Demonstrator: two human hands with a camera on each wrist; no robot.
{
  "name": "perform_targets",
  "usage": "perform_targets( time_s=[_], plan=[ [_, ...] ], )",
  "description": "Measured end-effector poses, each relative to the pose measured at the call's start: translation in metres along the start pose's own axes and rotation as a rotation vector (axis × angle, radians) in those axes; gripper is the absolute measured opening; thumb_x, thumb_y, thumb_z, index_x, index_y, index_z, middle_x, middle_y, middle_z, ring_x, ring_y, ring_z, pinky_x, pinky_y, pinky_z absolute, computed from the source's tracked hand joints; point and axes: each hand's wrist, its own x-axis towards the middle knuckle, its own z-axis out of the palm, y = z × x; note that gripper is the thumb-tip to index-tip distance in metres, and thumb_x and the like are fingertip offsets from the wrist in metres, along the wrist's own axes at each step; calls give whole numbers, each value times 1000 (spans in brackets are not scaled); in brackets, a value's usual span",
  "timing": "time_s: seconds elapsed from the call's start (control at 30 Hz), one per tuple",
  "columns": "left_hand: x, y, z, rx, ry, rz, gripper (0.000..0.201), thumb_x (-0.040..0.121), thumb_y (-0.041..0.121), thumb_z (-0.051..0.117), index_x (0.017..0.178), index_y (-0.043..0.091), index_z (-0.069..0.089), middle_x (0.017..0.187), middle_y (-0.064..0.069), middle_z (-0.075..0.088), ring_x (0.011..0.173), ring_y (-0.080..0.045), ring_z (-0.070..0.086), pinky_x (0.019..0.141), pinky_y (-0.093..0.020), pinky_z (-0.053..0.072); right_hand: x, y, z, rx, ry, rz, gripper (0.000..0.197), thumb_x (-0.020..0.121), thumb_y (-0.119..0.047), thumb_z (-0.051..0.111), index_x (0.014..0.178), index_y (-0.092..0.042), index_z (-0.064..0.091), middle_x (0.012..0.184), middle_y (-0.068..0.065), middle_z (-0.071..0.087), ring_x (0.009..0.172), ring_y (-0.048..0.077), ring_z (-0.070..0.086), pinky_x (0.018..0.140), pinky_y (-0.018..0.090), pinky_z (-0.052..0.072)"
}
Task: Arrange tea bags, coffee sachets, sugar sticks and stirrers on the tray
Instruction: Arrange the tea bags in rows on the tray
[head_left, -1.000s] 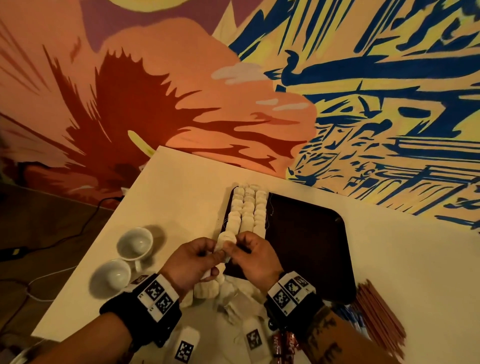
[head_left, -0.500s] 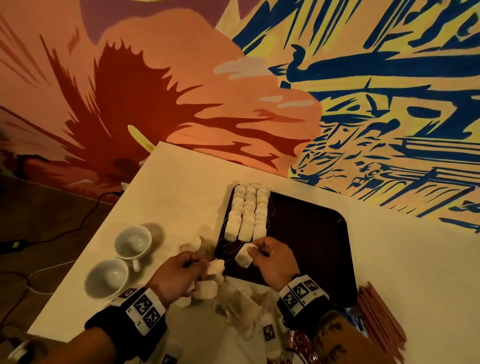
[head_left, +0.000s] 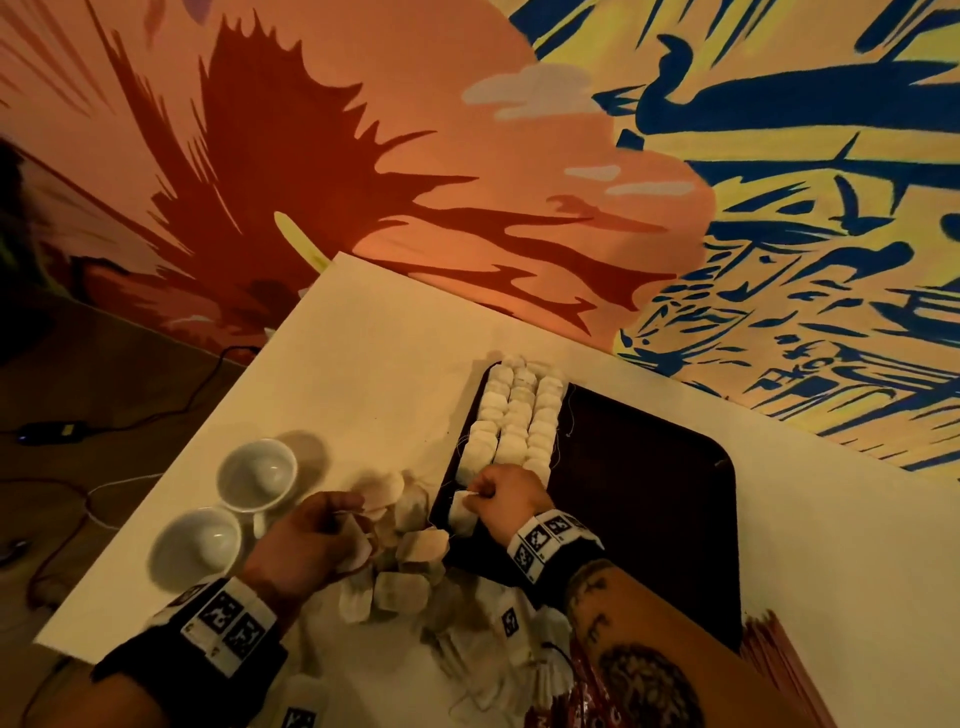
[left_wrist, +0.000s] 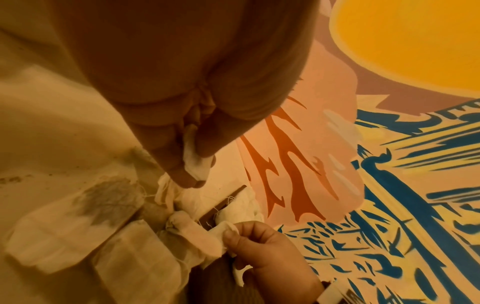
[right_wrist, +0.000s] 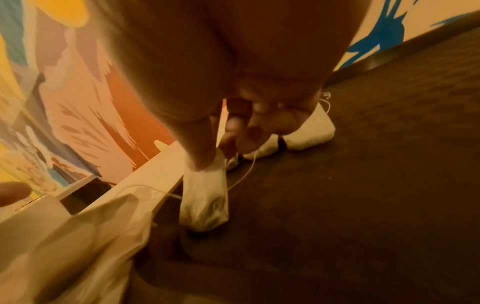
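From the head view, the hands that met over one bag a second ago are now apart. The right hand (head_left: 511, 491) has carried a tea bag (head_left: 461, 512) down to the near end of the left-hand row on the dark tray (head_left: 649, 493), so that row is about to grow by one. The left hand (head_left: 306, 545) has dropped back to the loose heap of tea bags (head_left: 410, 561) on the pale surface (head_left: 374, 374). Two white cups (head_left: 257, 475) stand to the left of the heap, and red stirrers (head_left: 779, 670) lie off the tray's right corner.

In the left wrist view, thumb and forefinger pinch a small crumpled white scrap (left_wrist: 194, 162), probably a bag's tag or corner. The bags below are thin, creased, translucent paper with dark leaf showing through.

In the right wrist view, the grip is closed on the bag's top edge. The soft, pillow-shaped bag hangs with its bottom touching the matte, finely textured tray, its thread (right_wrist: 244, 174) trailing.
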Motion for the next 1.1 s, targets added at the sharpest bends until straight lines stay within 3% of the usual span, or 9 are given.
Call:
perform_targets(
  time_s=[0.1, 0.37, 0.47, 0.63, 0.73, 0.8, 0.93, 1.0, 1.1],
  plan=[
    [3, 1, 2, 0, 31, -11, 38, 90, -19, 51, 123, 0, 56, 103, -25, 67, 83, -30, 66, 65, -32, 59, 12, -3, -1, -22, 51, -3, 15, 91, -37, 65, 101, -27, 69, 107, -4, 68, 97, 16, 62, 78, 22, 41],
    [3, 5, 11, 12, 43, -5, 37, 89, -8, 63, 119, 12, 61, 104, -17, 74, 102, -36, 68, 92, -53, 54, 29, -1, -13, -28, 98, -2, 17, 91, -36, 66, 103, -25, 70, 106, -2, 71, 99, 19, 66, 84, 26, 50],
    [0, 9, 18, 14, 40, 24, 33, 88, -5, 66, 112, 17, 64, 102, -15, 74, 98, -33, 67, 87, -49, 54, 28, 0, -16, 2, 88, -6, 23, 89, -37, 67, 108, -25, 68, 109, -1, 70, 101, 19, 65, 86, 27, 51],
    [1, 11, 29, -62, 39, 54, 22, 89, -1, 66, 106, 13, 66, 98, -18, 72, 76, -21, 65, 58, -26, 55, 5, -13, -24, 195, 192, -62, 33, 89, -42, 68, 116, -24, 64, 104, -8, 61, 96, 9, 62, 89, 26, 50],
    [0, 11, 35, -76, 48, 77, 15, 91, 3, 65, 101, 14, 67, 99, -21, 72, 74, -22, 64, 63, -32, 52, -33, -33, -28, 342, 84, -285, 24, 83, -37, 77, 103, -32, 66, 95, -13, 61, 76, -9, 55, 74, 13, 43],
    [0, 13, 41, -123, 63, 74, 10, 94, 7, 62, 102, 12, 66, 103, -23, 72, 79, -26, 66, 72, -38, 54, -56, -41, -27, 319, -36, -414, 37, 74, -40, 84, 105, -36, 64, 100, -14, 56, 78, -14, 51, 69, 4, 37],
    [-9, 23, 52, -262, 15, 26, 29, 100, 31, 54, 109, 5, 65, 103, -19, 71, 94, -33, 71, 80, -40, 59, -78, -43, -14, 194, -49, -428, 71, 65, -52, 86, 124, -33, 52, 114, -14, 47, 90, -6, 49, 75, 2, 36],
    [-14, 25, 54, -314, -48, -39, 40, 102, 39, 48, 113, 4, 64, 106, -21, 71, 95, -36, 70, 82, -44, 58, -83, -41, -7, 203, 39, -400, 64, 72, -54, 80, 124, -33, 51, 114, -14, 48, 92, -2, 50, 75, 5, 38],
    [-23, 26, 57, -293, -100, -27, 25, 100, 21, 53, 114, 3, 62, 102, -20, 72, 85, -30, 70, 76, -41, 58, -91, -40, -5, 278, 183, -365, 28, 91, -41, 64, 115, -30, 58, 105, -11, 59, 90, 6, 58, 80, 23, 50]
  ],
)
